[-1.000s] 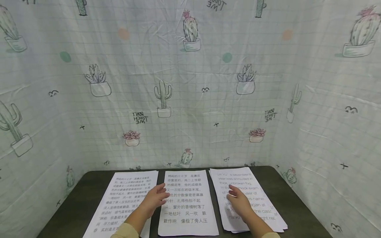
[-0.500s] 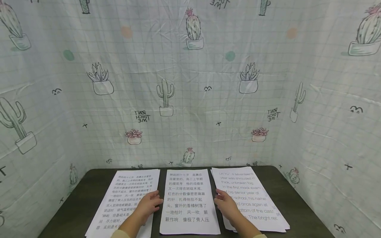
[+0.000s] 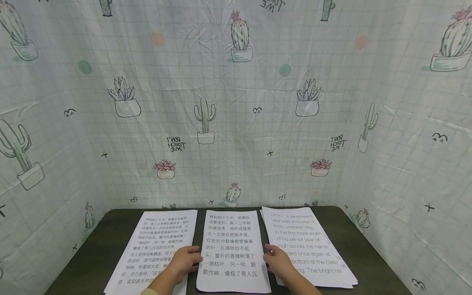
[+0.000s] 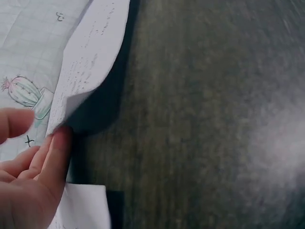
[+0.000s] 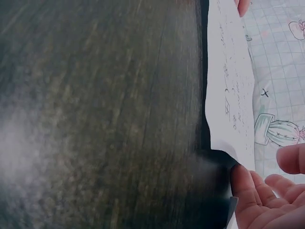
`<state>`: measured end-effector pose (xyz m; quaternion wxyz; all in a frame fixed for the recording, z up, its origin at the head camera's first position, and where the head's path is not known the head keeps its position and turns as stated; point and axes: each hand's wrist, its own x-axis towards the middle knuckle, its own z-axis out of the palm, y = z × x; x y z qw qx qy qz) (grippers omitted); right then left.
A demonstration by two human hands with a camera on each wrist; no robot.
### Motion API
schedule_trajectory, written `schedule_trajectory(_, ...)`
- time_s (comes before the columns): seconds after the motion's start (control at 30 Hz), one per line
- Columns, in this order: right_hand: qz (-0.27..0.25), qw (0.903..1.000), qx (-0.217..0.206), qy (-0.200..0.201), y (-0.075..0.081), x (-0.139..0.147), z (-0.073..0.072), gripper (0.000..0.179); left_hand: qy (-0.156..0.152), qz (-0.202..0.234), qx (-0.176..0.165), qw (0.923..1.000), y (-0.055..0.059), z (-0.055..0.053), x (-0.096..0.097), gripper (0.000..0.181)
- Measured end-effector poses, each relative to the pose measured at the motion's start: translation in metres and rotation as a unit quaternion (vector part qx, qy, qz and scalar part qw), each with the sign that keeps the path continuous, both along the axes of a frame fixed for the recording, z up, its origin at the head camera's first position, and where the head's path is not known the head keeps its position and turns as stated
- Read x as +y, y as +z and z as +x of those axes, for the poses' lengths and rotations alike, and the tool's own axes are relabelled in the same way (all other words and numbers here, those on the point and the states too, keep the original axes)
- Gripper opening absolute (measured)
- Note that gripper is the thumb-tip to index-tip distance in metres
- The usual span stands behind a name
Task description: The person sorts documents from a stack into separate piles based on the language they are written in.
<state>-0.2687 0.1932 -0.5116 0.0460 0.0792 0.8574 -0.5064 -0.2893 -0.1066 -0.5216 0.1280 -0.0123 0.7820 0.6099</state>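
The middle stack of printed paper sheets (image 3: 230,250) lies flat on a dark table, between my two hands. My left hand (image 3: 180,264) is at its left edge, over the right side of the left paper stack (image 3: 147,241). Opposite it, my right hand (image 3: 282,264) is at the stack's right edge, partly over the right stack with English text (image 3: 298,233). In the left wrist view, extended fingertips touch the sheet edge (image 4: 93,57), with the thumb held apart. Likewise in the right wrist view, fingertips meet the paper (image 5: 231,86) and the thumb stands off.
The dark wooden table (image 3: 88,250) shows around the stacks. A cloth curtain with cactus prints (image 3: 239,123) hangs behind the table and along both sides. Lower sheets stick out slightly at the right stack's edge.
My right hand has moved left from over the right stack to the middle stack's right edge. My left hand has come down and nearer along the left edge. The stacks stay in place.
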Motion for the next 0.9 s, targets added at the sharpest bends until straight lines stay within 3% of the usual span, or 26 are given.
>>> schedule_trajectory(0.27, 0.012, 0.9998, 0.002, 0.012, -0.005, 0.003, 0.002, 0.052, 0.016, -0.025, 0.011, 0.9995, -0.008, 0.004, 0.003, 0.050)
schedule_trajectory(0.57, 0.006, 0.9998, 0.000, 0.017, -0.010, 0.000, 0.006, 0.052, 0.037, -0.049, -0.008, 0.9981, -0.011, 0.002, 0.007, 0.042)
schedule_trajectory(0.9, -0.032, 0.9990, 0.016, 0.027, -0.005, 0.001, 0.002, 0.055, 0.038, 0.018, 0.009, 0.9991, -0.010, -0.001, 0.000, 0.044)
